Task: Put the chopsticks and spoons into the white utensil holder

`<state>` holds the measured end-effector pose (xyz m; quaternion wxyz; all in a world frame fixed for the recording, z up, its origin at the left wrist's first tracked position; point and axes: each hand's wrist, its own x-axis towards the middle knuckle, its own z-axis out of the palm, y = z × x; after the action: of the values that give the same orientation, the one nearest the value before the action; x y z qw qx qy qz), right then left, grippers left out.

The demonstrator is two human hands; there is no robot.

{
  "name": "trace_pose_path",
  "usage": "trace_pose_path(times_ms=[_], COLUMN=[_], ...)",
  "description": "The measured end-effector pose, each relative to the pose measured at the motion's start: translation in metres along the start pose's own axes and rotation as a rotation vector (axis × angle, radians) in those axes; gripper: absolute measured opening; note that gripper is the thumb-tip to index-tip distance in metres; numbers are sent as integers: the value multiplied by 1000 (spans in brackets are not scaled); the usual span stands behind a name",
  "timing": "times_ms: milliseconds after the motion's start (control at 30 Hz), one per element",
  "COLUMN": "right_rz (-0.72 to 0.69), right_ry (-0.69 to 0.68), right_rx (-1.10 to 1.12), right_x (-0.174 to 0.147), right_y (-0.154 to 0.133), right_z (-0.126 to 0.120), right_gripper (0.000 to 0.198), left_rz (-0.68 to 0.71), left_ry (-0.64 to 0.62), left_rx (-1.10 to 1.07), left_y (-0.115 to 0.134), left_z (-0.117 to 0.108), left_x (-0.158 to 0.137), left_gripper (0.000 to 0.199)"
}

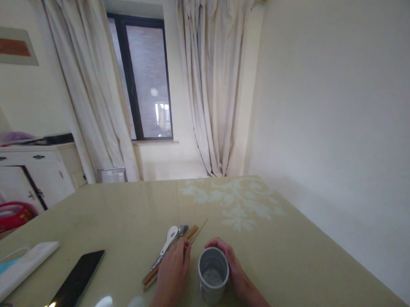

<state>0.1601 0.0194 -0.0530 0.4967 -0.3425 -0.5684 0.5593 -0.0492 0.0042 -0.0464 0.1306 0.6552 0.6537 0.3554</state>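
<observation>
Grey cup [211, 294], empty, held at its side by our right hand [233, 261]; chopsticks [151, 277] and spoons [170, 238], all outside; our left hand [176, 263] over the chopsticks, grip unclear.

Pale curtains [218, 80] hanging either side of a dark-framed window [149, 74], a white cabinet [14, 184], a red container [12, 220] at far left, a flat black slab [75, 283] lying on a glossy table [298, 258], a white slab [29, 266] near it
</observation>
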Motion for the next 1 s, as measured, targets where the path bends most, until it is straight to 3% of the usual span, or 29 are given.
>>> trace_pose_path(times_ms=[133, 300, 400, 467, 533, 600, 667, 767, 867, 1000], right_rz=[86, 101, 33, -43, -139, -233, -299, -330, -297, -197], right_ry=[149, 52, 91, 241, 479, 675, 726, 635, 469, 276], right_rx=[115, 120, 78, 59, 102, 194, 272, 254, 107, 1], right_x=[18, 25, 26, 29, 32, 33, 31, 23, 16, 11], right_y=[12, 13, 8, 1, -11, -24, -36, -45, -45, -41], right_z=[-4, -3, -4, -14, -31, -51, -65, -63, -42, -20], right_gripper=[72, 57, 52, 52, 53, 54, 53, 48, 44, 44], left_rz=[60, 234, 261, 240, 169, 66, -26, -113, -130, -93], left_ry=[92, -69, -42, 76, 173, 151, 37, -158, -271, -213], left_rx=[-209, -292, -332, -362, -409, -484, -561, -658, -736, -644], left_y=[2, 8, 7, 5, 5, 7, 12, 23, 29, 18], left_z=[11, 14, 16, 16, 16, 14, 13, 15, 18, 20], left_x=[0, -2, -1, 1, 2, 1, -2, -9, -13, -8], left_gripper=[38, 37, 35, 34, 37, 42, 47, 52, 51, 45])
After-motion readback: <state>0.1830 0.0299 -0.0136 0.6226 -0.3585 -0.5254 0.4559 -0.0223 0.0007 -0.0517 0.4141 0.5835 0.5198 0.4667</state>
